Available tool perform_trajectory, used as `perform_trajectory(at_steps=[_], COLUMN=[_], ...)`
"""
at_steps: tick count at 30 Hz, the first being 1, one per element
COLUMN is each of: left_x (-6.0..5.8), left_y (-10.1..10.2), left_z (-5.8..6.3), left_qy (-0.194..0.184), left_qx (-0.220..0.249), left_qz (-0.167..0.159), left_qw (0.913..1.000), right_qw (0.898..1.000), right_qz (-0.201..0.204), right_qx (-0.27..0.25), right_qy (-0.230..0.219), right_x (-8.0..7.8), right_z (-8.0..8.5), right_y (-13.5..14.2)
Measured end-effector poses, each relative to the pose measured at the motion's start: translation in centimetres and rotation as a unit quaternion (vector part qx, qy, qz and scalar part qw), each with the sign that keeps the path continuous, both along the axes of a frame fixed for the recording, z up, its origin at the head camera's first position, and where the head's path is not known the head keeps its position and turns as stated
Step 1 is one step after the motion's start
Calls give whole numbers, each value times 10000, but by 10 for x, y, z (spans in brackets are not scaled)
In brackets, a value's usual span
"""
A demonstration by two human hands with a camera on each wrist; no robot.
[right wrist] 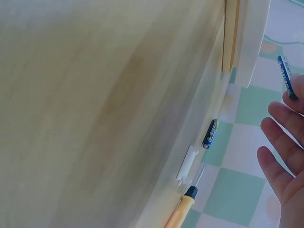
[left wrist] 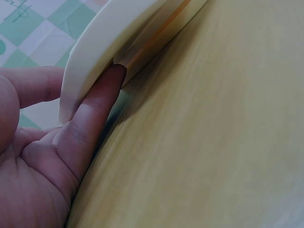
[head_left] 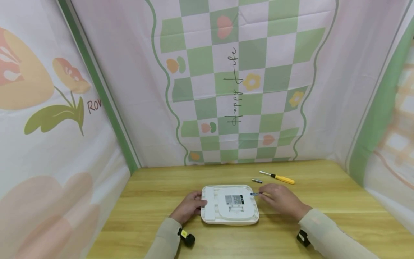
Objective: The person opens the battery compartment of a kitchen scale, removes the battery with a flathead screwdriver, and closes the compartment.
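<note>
A white rounded-square device (head_left: 214, 212) lies back side up, showing a grey label (head_left: 233, 199) and a small open battery compartment (head_left: 236, 209). At its left edge my left hand (head_left: 189, 207) grips it, thumb on top and a finger tucked underneath, as the left wrist view shows. Between thumb and index finger my right hand (head_left: 279, 199) pinches a small blue-and-silver battery (right wrist: 286, 76) by one end. That battery overlaps the device's right edge in the head view. The other right fingers are spread apart in the right wrist view.
Beyond the device, a second battery (head_left: 257, 181) lies on the wooden table (head_left: 155, 180), near a yellow-handled screwdriver (head_left: 284, 179). A small white plastic piece (right wrist: 186, 165) rests between them in the right wrist view. Patterned cloth (head_left: 207, 108) hangs behind the table and at both sides.
</note>
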State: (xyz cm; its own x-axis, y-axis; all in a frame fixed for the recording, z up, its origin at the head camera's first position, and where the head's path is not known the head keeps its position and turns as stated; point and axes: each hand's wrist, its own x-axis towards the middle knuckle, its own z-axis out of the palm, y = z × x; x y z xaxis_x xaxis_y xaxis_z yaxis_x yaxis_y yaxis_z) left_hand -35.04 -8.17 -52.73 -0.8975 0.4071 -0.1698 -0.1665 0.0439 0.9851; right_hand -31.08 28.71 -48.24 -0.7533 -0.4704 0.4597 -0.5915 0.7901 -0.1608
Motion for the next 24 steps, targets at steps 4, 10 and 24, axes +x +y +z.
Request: perform_trajectory(at_steps=[4, 10, 24], left_x=[0, 0, 1], left_y=[0, 0, 0], left_z=[-1, 0, 0], left_qy=[26, 42, 22], left_qx=[10, 9, -26], left_qz=[9, 9, 19], left_qw=[10000, 10000, 10000], right_qw=[9999, 9989, 9939], right_qz=[-98, -290, -686], right_qx=[-60, -108, -163], right_qy=[-115, -341, -843], right_x=[-1, -3, -10], right_z=[0, -3, -10], right_y=[3, 10, 32])
